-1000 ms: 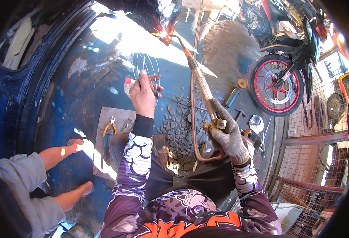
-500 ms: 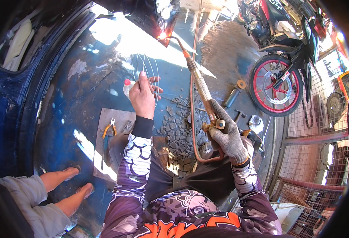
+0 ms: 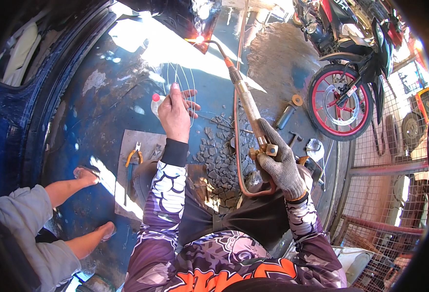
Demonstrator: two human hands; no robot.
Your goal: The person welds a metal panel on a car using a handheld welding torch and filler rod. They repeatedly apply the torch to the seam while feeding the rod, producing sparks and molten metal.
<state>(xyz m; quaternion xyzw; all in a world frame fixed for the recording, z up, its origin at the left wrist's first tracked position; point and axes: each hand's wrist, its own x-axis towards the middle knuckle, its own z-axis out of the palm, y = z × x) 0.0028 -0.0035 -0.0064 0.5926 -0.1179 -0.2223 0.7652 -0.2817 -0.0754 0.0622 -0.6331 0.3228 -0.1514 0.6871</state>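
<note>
In my gloved right hand (image 3: pixel 280 165) is a gas torch (image 3: pixel 246 100), gripped by its handle near the brass valves. Its bent tip points up and away to the left, and a bright flame (image 3: pixel 200 40) burns against the lower edge of a dark metal panel (image 3: pixel 183 22). My bare left hand (image 3: pixel 175 114) pinches a loose coil of thin wire (image 3: pixel 193 80) between thumb and forefinger, the other fingers spread. A bottle with a pink-red cap (image 3: pixel 155 99) stands just left of that hand. From the torch, a reddish hose (image 3: pixel 237 151) loops down between my knees.
Yellow-handled pliers (image 3: pixel 134 155) lie on a flat sheet (image 3: pixel 146 138) at left. Broken grey chips (image 3: pixel 219 165) cover the floor before me. At right are a hammer (image 3: pixel 295 138), a grinder (image 3: pixel 286 117), a motorcycle wheel (image 3: pixel 340 103) and mesh fencing (image 3: pixel 390 194). Another person's legs (image 3: pixel 68 190) are at lower left.
The torch tip and flame have shifted slightly up along the panel's edge. At lower left, the other person's feet have moved farther apart. Both my hands keep their grips.
</note>
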